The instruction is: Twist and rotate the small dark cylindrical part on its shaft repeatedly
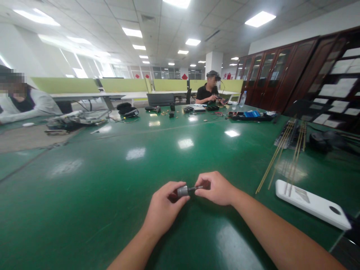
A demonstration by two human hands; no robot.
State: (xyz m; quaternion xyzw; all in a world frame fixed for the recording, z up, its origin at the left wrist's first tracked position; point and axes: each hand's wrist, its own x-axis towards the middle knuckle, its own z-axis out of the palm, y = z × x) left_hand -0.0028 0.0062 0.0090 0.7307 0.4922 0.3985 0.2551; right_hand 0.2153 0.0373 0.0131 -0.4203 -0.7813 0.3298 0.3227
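My left hand grips a short grey metal cylinder between thumb and fingers, low over the green table. A thin dark shaft sticks out of the cylinder's right end, so that the whole looks like a hole saw on its shank. The far end of this shaft is pinched by the thumb and fingers of my right hand. The piece lies nearly level between both hands. My fingers hide parts of the cylinder and the shaft's tip.
Thin brass-coloured rods and a white slab with a dark oval lie at the right. A black tray with blue items, a bottle and small parts stand farther back. Across the table sits a person; another person sits left.
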